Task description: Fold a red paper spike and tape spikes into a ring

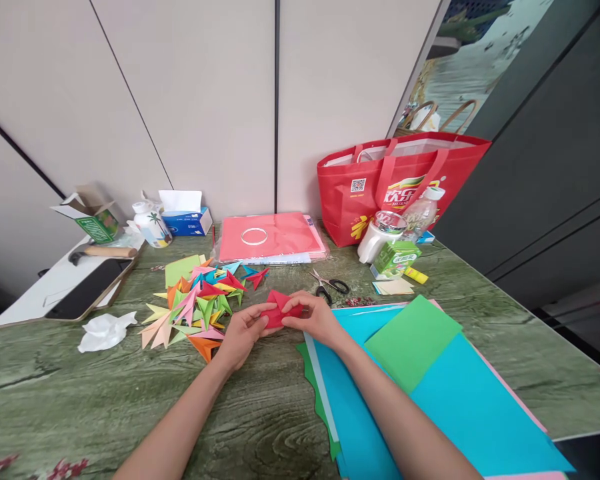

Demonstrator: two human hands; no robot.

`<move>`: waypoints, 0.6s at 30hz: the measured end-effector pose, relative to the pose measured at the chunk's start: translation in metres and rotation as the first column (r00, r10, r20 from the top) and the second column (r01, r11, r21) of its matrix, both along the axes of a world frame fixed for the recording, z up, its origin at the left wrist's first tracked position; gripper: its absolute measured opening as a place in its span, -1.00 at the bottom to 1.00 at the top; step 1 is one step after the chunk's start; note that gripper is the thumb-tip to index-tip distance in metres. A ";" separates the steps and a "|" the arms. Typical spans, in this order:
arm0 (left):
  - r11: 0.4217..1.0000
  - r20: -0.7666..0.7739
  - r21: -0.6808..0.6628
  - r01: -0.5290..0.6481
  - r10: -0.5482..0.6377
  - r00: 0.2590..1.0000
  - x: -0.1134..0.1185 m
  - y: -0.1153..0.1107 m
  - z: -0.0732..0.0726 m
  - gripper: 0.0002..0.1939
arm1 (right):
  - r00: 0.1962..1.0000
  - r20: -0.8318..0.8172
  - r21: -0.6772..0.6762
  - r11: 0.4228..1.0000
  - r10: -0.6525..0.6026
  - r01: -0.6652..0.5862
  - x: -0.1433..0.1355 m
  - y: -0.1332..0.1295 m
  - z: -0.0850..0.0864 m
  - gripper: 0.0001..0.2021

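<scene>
A piece of folded red paper [279, 308] is held between both hands above the middle of the table. My left hand [245, 333] pinches its left side, thumb on top. On the right side, my right hand [310, 319] grips it between thumb and fingers. Just left of my hands lies a heap of folded paper pieces [200, 300] in many colours. Sheets of blue paper [480, 400] are stacked under my right forearm, with a green sheet [415, 340] on top.
Scissors [330, 283] lie beyond my right hand. Behind are a pack of red paper [290, 237] with a ring [254, 236], a red bag [340, 207], a white mug [377, 241] and a green box [397, 259]. Crumpled tissue [107, 332] and a hammer [105, 251] are leftward.
</scene>
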State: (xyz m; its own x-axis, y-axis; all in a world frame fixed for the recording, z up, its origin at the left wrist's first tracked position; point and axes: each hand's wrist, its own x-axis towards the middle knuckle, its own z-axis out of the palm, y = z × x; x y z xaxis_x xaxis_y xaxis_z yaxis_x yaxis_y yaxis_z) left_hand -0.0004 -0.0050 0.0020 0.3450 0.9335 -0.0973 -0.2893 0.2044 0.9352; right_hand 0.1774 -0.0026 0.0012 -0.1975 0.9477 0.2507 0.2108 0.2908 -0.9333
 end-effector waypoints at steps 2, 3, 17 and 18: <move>0.999 -0.004 -0.005 0.048 -0.048 0.999 0.000 -0.001 -0.001 -0.70 | 0.998 0.026 0.014 0.998 0.060 -0.060 0.005 0.000 0.002 -0.83; 0.998 -0.002 -0.008 0.068 -0.068 0.998 0.000 -0.001 -0.001 -0.70 | 0.995 0.038 0.003 0.995 0.096 -0.097 0.006 0.001 0.002 -0.83; 0.996 0.056 0.006 -0.090 0.089 0.994 0.005 -0.003 0.003 -0.66 | 1.000 -0.015 0.088 0.996 -0.002 0.003 0.005 0.003 0.002 -0.86; 0.994 0.057 -0.001 -0.108 0.108 0.993 0.005 -0.002 0.003 -0.67 | 1.000 -0.009 0.094 0.996 -0.008 0.009 0.005 0.003 0.002 -0.86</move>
State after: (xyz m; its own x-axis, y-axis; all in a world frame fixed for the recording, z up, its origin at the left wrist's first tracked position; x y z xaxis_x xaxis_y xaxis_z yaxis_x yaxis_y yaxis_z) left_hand 0.0042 -0.0075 0.0046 0.2474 0.9657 -0.0785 -0.3624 0.1674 0.9169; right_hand 0.1823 0.0004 0.0028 -0.1868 0.9216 0.3402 0.2063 0.3754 -0.9036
